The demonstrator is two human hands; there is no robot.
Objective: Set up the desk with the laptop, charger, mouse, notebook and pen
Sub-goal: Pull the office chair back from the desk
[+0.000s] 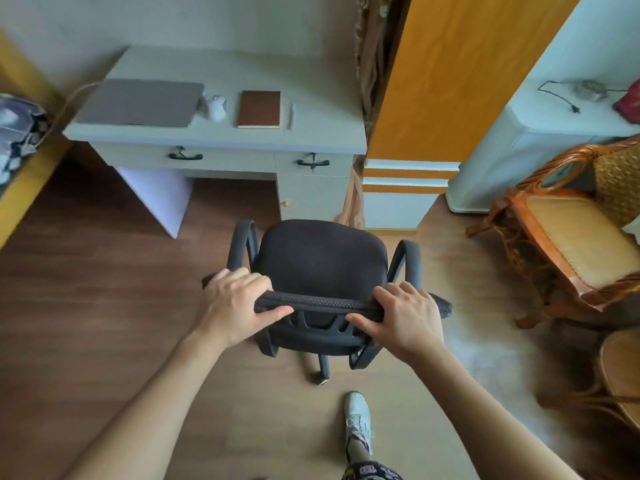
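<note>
A pale desk stands against the far wall. On it, from left to right, lie a closed grey laptop, a white mouse, a closed brown notebook and a white pen. A pale charger cable runs off the laptop's left side and down past the desk edge. A black office chair stands on the floor in front of the desk, facing it. My left hand and my right hand both grip the top of its backrest.
A bed edge with patterned bedding is at the left. An orange and white pillar stands right of the desk. Wicker chairs fill the right side. My white shoe is on the wooden floor behind the chair.
</note>
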